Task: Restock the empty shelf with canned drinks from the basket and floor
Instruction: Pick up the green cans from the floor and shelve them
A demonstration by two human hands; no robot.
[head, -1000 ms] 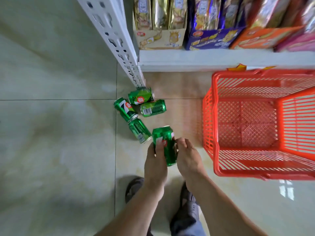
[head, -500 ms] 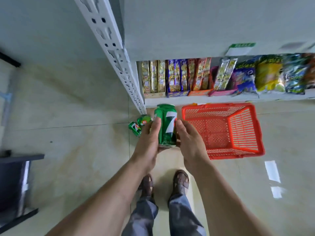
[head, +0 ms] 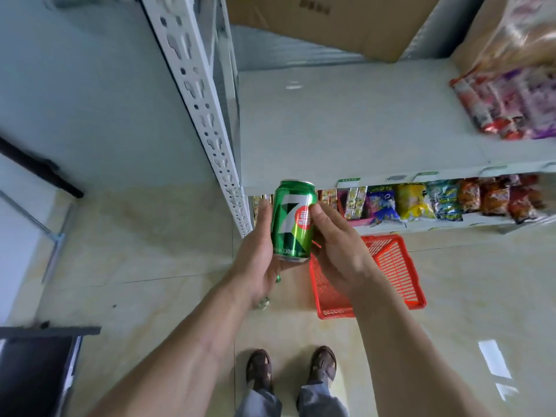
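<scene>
Both hands hold one green 7-Up can (head: 293,219) upright at the centre of your view: your left hand (head: 258,254) cups its left side and base with curled fingers, your right hand (head: 337,245) pinches its right side with thumb and fingers. A second ago you were crouched over the floor cans; now you stand, and the can has risen to the front edge of the bare white shelf (head: 346,124) at twelve o'clock. That suggests the lift is done and only the placing remains.

Counting, near to far: two sandalled feet at six o'clock; one can in hand; a glimpse of at least one more can (head: 264,302) on the floor below your left wrist; one red basket (head: 391,266) at four o'clock, apparently empty; about six snack packs (head: 415,201) on the lower shelf; one cardboard box (head: 346,22) on top.
</scene>
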